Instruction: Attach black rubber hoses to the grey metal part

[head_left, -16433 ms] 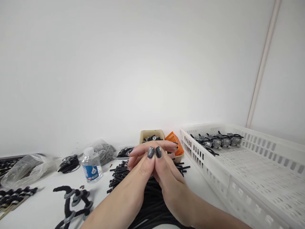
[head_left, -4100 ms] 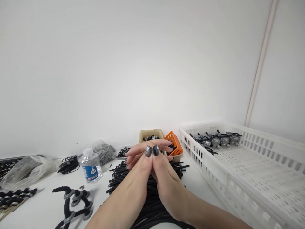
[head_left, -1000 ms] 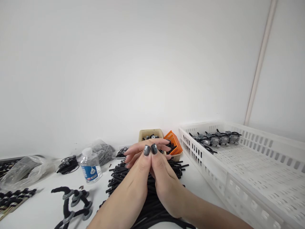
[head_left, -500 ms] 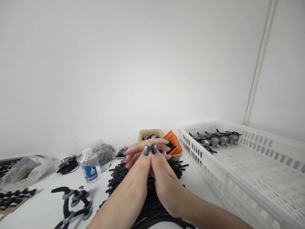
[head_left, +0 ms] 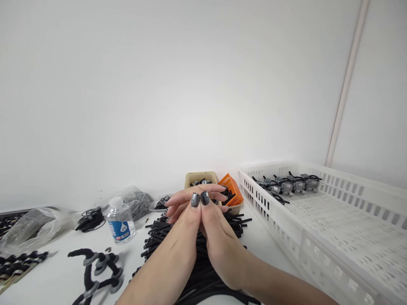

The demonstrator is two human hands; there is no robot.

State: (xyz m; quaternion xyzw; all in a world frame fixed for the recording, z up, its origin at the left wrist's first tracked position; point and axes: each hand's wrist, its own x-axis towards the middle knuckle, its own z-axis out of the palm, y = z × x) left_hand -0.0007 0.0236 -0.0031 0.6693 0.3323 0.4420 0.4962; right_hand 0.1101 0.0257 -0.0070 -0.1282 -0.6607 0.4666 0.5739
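My left hand (head_left: pixel 182 239) and my right hand (head_left: pixel 219 241) meet in the middle of the view, thumbs upright side by side with dark glittery nails. The outstretched fingers cross over each other behind the thumbs, slightly apart. No object shows in either hand; the inner palms are hidden. Beneath them lies a big pile of black tubes (head_left: pixel 159 232), partly covered by my wrists. To the left, black tubing pieces with grey rings (head_left: pixel 92 286) rest on the white table (head_left: pixel 47 281).
A clear bottle (head_left: pixel 121 226) with a blue label stands left, near plastic bags (head_left: pixel 41 228) and black cord (head_left: pixel 90 219). Behind my hands are a beige bin (head_left: pixel 190 176) and a tilted orange basket (head_left: pixel 234 186). A white crate (head_left: pixel 286 228) on the right holds several clear-and-black assemblies (head_left: pixel 286 185).
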